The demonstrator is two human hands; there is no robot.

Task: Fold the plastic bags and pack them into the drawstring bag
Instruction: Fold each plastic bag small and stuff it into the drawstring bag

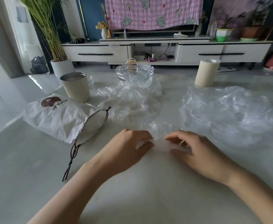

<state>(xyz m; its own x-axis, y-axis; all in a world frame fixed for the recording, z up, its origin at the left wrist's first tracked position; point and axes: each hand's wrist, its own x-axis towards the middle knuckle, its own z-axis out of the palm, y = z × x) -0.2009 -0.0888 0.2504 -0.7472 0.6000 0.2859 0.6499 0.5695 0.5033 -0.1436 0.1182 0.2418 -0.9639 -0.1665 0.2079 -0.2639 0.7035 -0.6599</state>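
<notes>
Fingers of left hand (133,147) and right hand (193,150) pinching one plastic bag (158,135) (two loose bags (129,102) (229,113) beyond), one drawstring bag (64,118).

Left hand (129,147), right hand (195,151) — bare, forearms too.

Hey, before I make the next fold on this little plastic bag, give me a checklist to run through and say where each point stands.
1. Left hand grips the small plastic bag: ok.
2. Right hand has a hold on it: cannot tell, blurred.
3. Small plastic bag smoothed flat: not ok, it looks crumpled.
4. Drawstring bag mouth open: cannot tell; it lies flat, mouth toward the hands.
5. Central plastic bag and right plastic bag folded: not ok, both lie loose.
</notes>
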